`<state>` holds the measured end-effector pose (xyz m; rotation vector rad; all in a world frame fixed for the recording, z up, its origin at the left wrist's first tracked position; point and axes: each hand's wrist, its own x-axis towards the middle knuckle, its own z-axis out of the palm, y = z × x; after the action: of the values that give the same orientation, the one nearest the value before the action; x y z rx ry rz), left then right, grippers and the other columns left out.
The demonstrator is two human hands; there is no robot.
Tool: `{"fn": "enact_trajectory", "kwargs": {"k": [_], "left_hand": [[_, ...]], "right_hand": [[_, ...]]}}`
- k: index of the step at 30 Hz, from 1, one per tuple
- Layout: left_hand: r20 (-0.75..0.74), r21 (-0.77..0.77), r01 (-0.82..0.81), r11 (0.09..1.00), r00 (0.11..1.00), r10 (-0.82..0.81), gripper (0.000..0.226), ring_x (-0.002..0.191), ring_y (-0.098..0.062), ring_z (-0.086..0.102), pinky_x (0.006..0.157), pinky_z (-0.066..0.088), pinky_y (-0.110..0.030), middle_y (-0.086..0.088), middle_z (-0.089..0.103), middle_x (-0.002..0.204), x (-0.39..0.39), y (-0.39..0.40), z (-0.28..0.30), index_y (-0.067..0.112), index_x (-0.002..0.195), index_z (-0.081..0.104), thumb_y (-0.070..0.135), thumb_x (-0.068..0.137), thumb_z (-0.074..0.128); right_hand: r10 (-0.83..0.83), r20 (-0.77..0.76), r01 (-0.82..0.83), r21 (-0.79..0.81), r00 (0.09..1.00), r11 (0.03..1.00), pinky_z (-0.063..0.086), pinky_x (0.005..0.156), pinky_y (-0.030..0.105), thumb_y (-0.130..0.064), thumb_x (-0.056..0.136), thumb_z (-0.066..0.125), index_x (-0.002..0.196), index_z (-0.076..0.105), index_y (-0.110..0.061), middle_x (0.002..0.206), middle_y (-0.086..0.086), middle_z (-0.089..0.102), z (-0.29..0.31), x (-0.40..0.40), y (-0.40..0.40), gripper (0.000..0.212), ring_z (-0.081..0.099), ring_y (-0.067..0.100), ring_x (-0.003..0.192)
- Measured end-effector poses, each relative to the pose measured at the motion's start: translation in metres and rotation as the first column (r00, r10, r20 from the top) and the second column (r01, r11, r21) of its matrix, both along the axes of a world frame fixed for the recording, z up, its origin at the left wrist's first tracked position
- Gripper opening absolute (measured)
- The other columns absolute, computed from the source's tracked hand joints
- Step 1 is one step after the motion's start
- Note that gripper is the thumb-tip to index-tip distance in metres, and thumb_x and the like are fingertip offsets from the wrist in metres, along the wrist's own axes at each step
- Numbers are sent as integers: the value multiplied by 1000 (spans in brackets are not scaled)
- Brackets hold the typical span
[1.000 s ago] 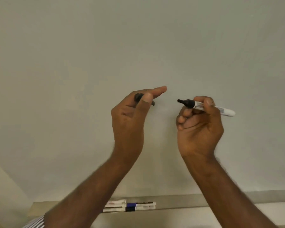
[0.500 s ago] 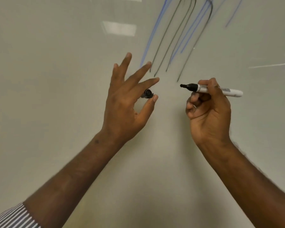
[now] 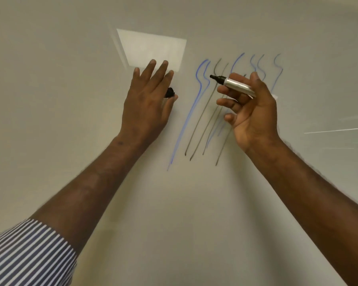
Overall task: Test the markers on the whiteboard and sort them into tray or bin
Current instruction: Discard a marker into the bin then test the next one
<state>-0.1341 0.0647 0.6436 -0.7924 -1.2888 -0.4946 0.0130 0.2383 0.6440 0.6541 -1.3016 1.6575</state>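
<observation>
Striped sleeve [image 3: 27, 254], left. Left hand [image 3: 147, 104]: fingers spread straight, thumb pinching small black cap [image 3: 170, 92]. Smooth whiteboard [image 3: 70, 100] with wavy blue and grey strokes [image 3: 196, 112]. Right hand [image 3: 250, 108]: curled round uncapped cylindrical marker [image 3: 234, 84], tip pointing left.

Even, dim light — ceiling-lamp glare [image 3: 153, 48] on whiteboard [image 3: 70, 100].

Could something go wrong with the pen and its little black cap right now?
Maybe. The cap is only pinched at the edge of the left hand, whose other fingers are spread out, so it could slip and fall. The marker is uncapped in the right hand, with its tip pointing toward the left hand, so it might ink the fingers. A new stroke could also land on the old lines, making the test hard to read.
</observation>
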Motion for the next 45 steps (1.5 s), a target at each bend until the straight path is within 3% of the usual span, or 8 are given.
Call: {"fn": "enact_trajectory", "kwargs": {"k": [5,12,16,22,30,33,37,45], "left_hand": [[43,14,-31,999,999,31,48,150,-35,29,125,17,-52,-14,37,160,-16,-8,15,7,150,42,20,104,45],[57,14,1,1000,998,-2,43,151,-29,27,126,11,-47,-9,36,161,-18,-8,15,12,146,48,21,104,45],[58,17,-3,1000,998,2,43,152,-27,25,127,11,-46,-7,35,162,-20,-8,15,13,146,48,24,105,43],[60,19,-3,1000,998,2,45,152,-26,26,126,10,-44,-6,34,162,-20,-8,14,14,147,48,26,104,40],[62,25,-18,1000,998,17,45,153,-24,25,127,9,-43,-5,33,162,-21,-7,13,14,148,47,24,104,44],[63,26,-18,999,998,17,44,153,-24,24,127,10,-43,-5,33,162,-21,-7,13,14,148,47,23,104,45],[67,19,-22,1000,998,21,45,153,-24,24,127,10,-44,-5,33,163,-21,-8,13,13,148,47,25,104,42],[68,26,-10,1000,998,8,44,152,-25,26,127,10,-45,-6,34,162,-21,-7,13,14,147,47,25,104,44]], "right_hand": [[-223,-109,231,62,969,971,55,61,32,-19,100,55,110,67,-6,99,20,77,34,-9,0,20,71,28,77],[-532,-365,590,61,764,805,59,76,46,-7,89,68,87,69,6,83,15,74,49,-38,5,14,76,25,77],[-596,-460,696,71,659,715,58,71,38,-11,87,72,82,75,-5,78,2,76,48,-49,5,9,74,21,77],[-679,-451,780,66,580,622,50,89,56,-32,84,73,77,75,-28,76,-9,75,54,-66,13,8,72,25,81],[-726,-536,881,74,431,468,43,85,62,-29,84,73,75,75,-18,68,-8,65,21,-64,13,14,55,11,71],[-713,-550,880,89,435,467,41,91,60,-27,83,73,76,75,-15,71,-7,65,2,-63,15,15,57,13,77],[-637,-624,881,206,453,426,33,99,46,-27,81,72,75,75,-15,78,-7,67,-35,-61,6,14,58,-1,87],[-402,-751,851,477,524,219,31,104,50,-21,81,72,76,76,-19,74,-11,65,-101,-62,-2,7,65,13,85]]}}
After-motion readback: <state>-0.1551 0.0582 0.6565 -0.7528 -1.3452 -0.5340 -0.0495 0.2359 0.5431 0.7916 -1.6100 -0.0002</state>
